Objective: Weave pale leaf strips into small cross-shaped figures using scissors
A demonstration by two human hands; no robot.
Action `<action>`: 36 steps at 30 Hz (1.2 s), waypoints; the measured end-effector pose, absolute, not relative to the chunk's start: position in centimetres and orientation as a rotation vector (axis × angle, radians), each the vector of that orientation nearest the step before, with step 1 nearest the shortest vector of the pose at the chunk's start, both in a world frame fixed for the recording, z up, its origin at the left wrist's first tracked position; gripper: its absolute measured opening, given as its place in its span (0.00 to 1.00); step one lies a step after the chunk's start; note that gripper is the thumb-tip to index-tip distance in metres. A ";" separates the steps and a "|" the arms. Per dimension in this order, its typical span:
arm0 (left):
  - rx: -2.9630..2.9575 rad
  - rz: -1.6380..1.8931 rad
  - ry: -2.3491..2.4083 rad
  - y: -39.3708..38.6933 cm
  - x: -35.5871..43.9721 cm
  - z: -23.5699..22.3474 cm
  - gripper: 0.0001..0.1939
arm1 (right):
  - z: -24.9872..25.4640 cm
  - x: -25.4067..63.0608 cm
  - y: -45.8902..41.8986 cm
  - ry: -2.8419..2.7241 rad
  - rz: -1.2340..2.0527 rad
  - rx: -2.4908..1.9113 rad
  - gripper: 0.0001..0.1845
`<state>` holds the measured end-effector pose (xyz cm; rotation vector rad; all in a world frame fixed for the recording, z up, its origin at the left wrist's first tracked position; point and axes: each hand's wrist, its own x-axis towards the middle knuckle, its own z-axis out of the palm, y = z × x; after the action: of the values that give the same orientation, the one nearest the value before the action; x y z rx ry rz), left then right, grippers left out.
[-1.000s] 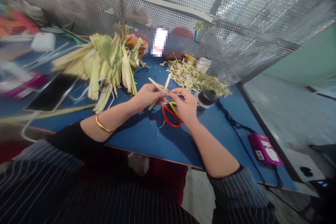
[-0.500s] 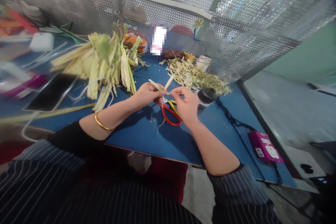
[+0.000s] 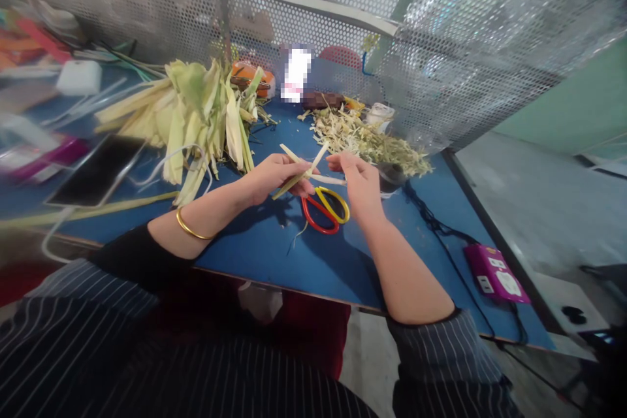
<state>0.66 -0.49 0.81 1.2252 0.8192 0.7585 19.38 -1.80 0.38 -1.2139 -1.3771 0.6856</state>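
My left hand (image 3: 274,176) is closed on a bundle of pale yellow husk strips (image 3: 302,166) that cross above the blue table (image 3: 274,255). My right hand (image 3: 360,184) sits just to the right, fingers curled, pinching the end of one strip that runs back to the left hand. Red and yellow scissors (image 3: 326,208) lie on the table right under both hands. A gold bangle (image 3: 189,228) rings my left wrist.
A heap of corn husks (image 3: 191,114) lies at the back left, a pile of shredded husk trimmings (image 3: 365,137) at the back right. A dark spool (image 3: 389,177) sits behind my right hand. A phone (image 3: 98,170), a cable and a pink power strip (image 3: 494,274) lie nearby. Perforated metal panels wall the table.
My right hand has moved right and away from the left, drawing one strip out sideways. The scissors' yellow handle now shows fully.
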 end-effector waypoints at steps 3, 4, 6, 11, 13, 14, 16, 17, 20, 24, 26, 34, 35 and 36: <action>1.352 0.721 0.860 -1.0 1.0 0.7 0.15 | 0.4 19.1 -2.0 -1.425 0.920 -1.178 0.16; 1.390 0.711 0.872 -1.2 1.1 0.7 0.13 | 0.3 19.0 -2.1 -1.437 0.955 -1.171 0.14; 1.431 0.702 0.882 -1.3 1.2 0.7 0.11 | -0.2 18.7 -2.2 -1.427 0.935 -1.181 0.11; 1.431 0.689 0.873 -1.2 1.1 0.4 0.09 | -1.4 18.5 -2.0 -1.387 0.736 -1.231 0.13; 1.440 0.675 0.884 -1.2 1.1 0.2 0.10 | -1.2 18.8 -1.9 -1.489 0.628 -1.260 0.13; 1.450 0.667 0.890 -1.2 1.2 0.2 0.11 | -0.9 19.0 -1.9 -1.551 0.531 -1.267 0.11; 1.478 0.639 0.899 -1.5 1.4 0.1 0.14 | -0.1 19.2 -2.1 -1.654 0.286 -1.254 0.09; 1.494 0.624 0.905 -1.7 1.5 0.1 0.16 | 0.4 19.2 -2.3 -1.698 0.168 -1.235 0.11; 1.589 0.603 0.931 -2.1 1.9 -0.1 0.17 | 1.1 18.7 -3.1 -1.894 -0.007 -1.174 0.12; 1.733 0.568 0.925 -2.4 2.2 -0.3 0.16 | 0.9 17.6 -3.7 -2.053 0.096 -1.137 0.05; 1.688 0.535 0.877 -2.5 2.1 -0.1 0.14 | 0.8 17.6 -3.7 -2.020 0.206 -1.135 0.03; 1.756 0.595 0.931 -2.0 1.6 0.0 0.18 | 1.7 17.8 -4.2 -1.885 0.285 -1.165 0.03; 1.776 0.599 0.938 -1.9 1.6 -0.1 0.18 | 1.7 17.8 -4.2 -1.901 0.256 -1.178 0.03; 1.772 0.600 0.937 -1.9 1.6 -0.1 0.19 | 1.7 17.7 -4.3 -1.910 0.234 -1.189 0.03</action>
<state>1.55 -1.91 -0.14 1.7724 0.9365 0.6004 17.66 -4.29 1.68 -1.1889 -1.9096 0.2336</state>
